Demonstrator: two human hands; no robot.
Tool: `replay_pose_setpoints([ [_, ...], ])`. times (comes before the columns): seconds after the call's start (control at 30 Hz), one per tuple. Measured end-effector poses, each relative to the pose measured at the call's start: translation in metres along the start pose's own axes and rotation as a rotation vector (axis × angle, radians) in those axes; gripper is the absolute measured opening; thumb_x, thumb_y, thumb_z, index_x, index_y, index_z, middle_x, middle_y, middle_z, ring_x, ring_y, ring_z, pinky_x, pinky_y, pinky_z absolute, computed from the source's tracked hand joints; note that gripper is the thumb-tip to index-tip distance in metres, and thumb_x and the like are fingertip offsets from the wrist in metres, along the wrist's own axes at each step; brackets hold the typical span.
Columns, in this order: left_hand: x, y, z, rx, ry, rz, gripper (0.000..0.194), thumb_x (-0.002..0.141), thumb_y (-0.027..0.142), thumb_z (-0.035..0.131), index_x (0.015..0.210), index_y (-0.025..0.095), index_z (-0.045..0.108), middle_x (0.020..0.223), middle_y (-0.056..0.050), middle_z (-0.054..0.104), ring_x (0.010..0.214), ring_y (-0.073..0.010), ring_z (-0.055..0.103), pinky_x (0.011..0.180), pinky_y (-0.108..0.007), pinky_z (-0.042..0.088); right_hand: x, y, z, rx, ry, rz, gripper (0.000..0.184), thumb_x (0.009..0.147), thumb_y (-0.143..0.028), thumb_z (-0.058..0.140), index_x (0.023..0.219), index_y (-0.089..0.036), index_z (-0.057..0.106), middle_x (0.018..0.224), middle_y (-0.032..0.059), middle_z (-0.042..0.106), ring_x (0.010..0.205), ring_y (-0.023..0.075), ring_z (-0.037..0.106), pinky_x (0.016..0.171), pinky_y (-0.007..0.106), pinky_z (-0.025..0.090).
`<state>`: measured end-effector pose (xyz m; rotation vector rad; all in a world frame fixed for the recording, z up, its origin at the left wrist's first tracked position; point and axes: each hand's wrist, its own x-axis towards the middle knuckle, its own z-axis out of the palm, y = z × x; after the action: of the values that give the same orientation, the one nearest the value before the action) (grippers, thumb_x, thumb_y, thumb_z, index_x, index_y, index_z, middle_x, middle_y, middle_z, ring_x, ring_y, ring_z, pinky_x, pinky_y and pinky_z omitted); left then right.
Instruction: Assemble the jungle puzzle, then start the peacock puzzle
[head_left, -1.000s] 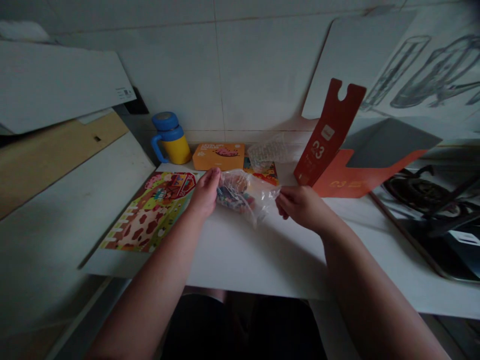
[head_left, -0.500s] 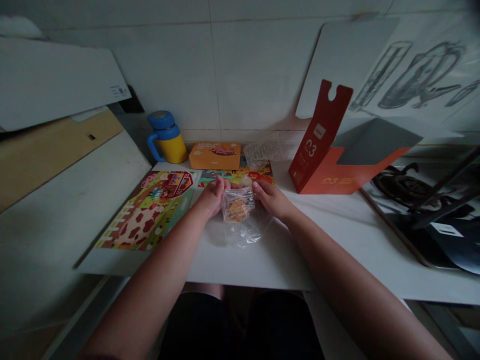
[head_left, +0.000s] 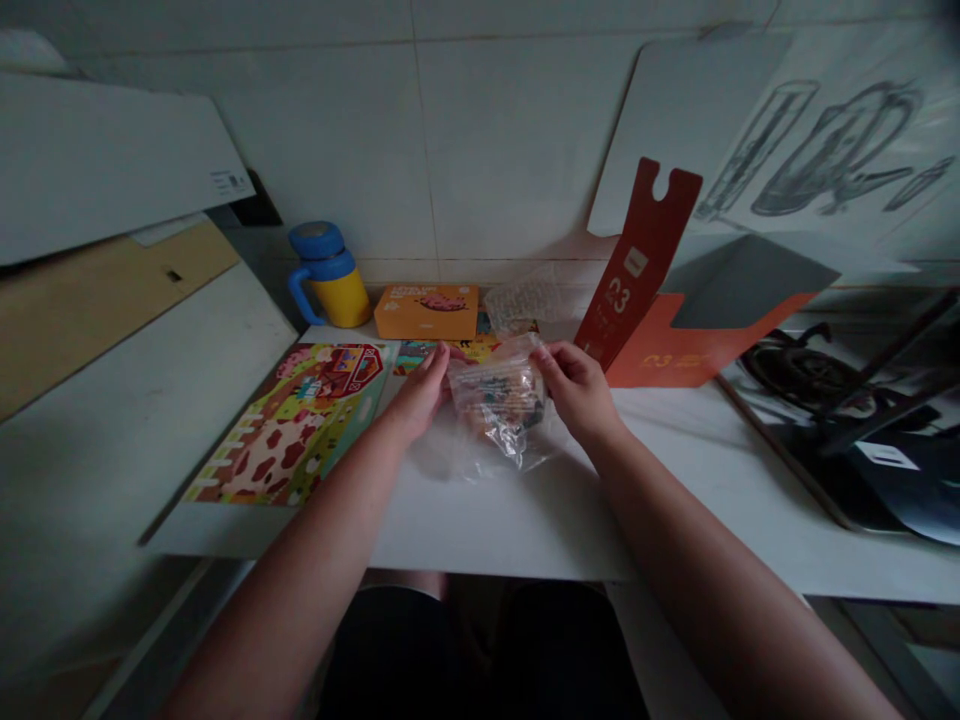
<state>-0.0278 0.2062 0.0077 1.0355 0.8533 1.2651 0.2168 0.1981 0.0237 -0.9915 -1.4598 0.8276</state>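
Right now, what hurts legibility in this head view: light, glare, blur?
Head view: dim overall; bright glints on the clear plastic bag hide parts of its contents; wide-angle stretch toward the edges; the stove at right looks soft.

Prob. a home kitchen: tiled wall point(head_left: 502, 150), gas stove point(head_left: 817, 380) on R side of worktop point(head_left: 480, 530).

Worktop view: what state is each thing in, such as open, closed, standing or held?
Clear bag: held, contents inside; seal unclear.
Right hand: pinching the bag.
Left hand: at the bag's edge; grip partly hidden.
Blue-and-yellow mug: upright, lid on.
Small orange box: lying flat, closed.
Large orange box: open, flap raised.
Farm picture: lying flat.
Burner: no flame visible.
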Motion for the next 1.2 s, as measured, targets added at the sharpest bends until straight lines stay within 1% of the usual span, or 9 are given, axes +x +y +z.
replay_pose_setpoints([
  [0.1,-0.003,0.002,0.001,0.019,-0.084,-0.109,0.067,0.083,0.08,0.077,0.114,0.021,0.072,0.113,-0.011,0.08,0.102,-0.0263,0.075,0.086,-0.037,0.057,0.001,-0.004,-0.005,0.084,0.098,-0.04,0.042,0.098,-0.067,0.07,0.093,-0.025,0.068,0.069,-0.0039,0.054,0.058,0.0128,0.046,0.053,0.027,0.038],
  [0.2,-0.006,0.001,0.003,0.092,-0.096,-0.126,0.057,0.084,0.069,0.084,0.107,0.018,0.076,0.11,-0.01,0.08,0.098,-0.0237,0.074,0.087,-0.035,0.056,0.001,-0.006,-0.004,0.133,0.113,-0.053,0.041,0.099,-0.066,0.07,0.093,-0.026,0.065,0.069,-0.0045,0.053,0.058,0.0126,0.047,0.053,0.026,0.04],
  [0.33,-0.007,0.0,0.007,0.13,-0.09,-0.12,0.052,0.083,0.067,0.085,0.098,0.018,0.077,0.103,-0.008,0.08,0.094,-0.0214,0.073,0.085,-0.033,0.056,-0.001,-0.008,-0.001,0.1,0.114,-0.047,0.042,0.099,-0.068,0.067,0.094,-0.027,0.062,0.071,-0.004,0.054,0.061,0.0132,0.05,0.055,0.026,0.045],
  [0.53,-0.003,-0.009,0.007,0.125,0.038,-0.09,0.05,0.073,0.061,0.095,0.092,0.02,0.073,0.096,-0.003,0.078,0.089,-0.0193,0.071,0.082,-0.032,0.057,0.002,-0.004,0.001,-0.052,0.096,-0.024,0.044,0.1,-0.071,0.059,0.103,-0.028,0.059,0.087,0.0022,0.065,0.079,0.0196,0.064,0.075,0.035,0.058],
  [0.63,0.002,-0.016,0.006,0.154,0.098,-0.075,0.052,0.07,0.058,0.097,0.095,0.019,0.075,0.096,-0.004,0.078,0.086,-0.0188,0.07,0.078,-0.03,0.056,0.005,0.002,0.001,-0.088,0.072,-0.016,0.042,0.101,-0.069,0.057,0.11,-0.028,0.059,0.093,0.0036,0.068,0.083,0.0205,0.067,0.079,0.036,0.059],
  [0.8,0.006,-0.02,0.006,0.161,0.154,-0.056,0.042,0.075,0.051,0.094,0.091,0.018,0.073,0.089,-0.003,0.076,0.079,-0.0171,0.068,0.071,-0.029,0.055,0.006,0.004,-0.004,-0.175,0.08,-0.049,0.04,0.101,-0.059,0.063,0.123,-0.026,0.057,0.105,0.0063,0.071,0.09,0.0214,0.07,0.079,0.036,0.06],
  [1.0,0.007,-0.014,0.007,0.095,0.22,0.033,0.041,0.08,0.05,0.091,0.103,0.022,0.072,0.1,-0.003,0.078,0.088,-0.0176,0.071,0.074,-0.027,0.056,0.004,0.007,-0.01,-0.409,0.075,-0.041,0.064,0.096,-0.066,0.069,0.139,-0.021,0.057,0.123,0.0153,0.073,0.103,0.028,0.071,0.086,0.043,0.058],
  [1.1,0.008,-0.011,0.007,0.052,0.214,0.081,0.044,0.08,0.051,0.089,0.109,0.024,0.071,0.105,-0.002,0.079,0.095,-0.0184,0.072,0.081,-0.028,0.057,0.005,0.011,-0.011,-0.44,-0.04,0.033,0.057,0.097,-0.065,0.067,0.133,-0.021,0.064,0.118,0.0132,0.076,0.094,0.0266,0.071,0.082,0.041,0.056],
  [1.2,0.007,-0.007,0.009,0.025,0.194,0.126,0.044,0.079,0.051,0.089,0.111,0.025,0.071,0.107,-0.001,0.078,0.101,-0.0185,0.072,0.088,-0.029,0.056,0.006,0.01,-0.011,-0.424,-0.124,0.028,0.037,0.1,-0.057,0.062,0.109,-0.023,0.071,0.099,0.0081,0.077,0.08,0.023,0.067,0.075,0.037,0.051],
])
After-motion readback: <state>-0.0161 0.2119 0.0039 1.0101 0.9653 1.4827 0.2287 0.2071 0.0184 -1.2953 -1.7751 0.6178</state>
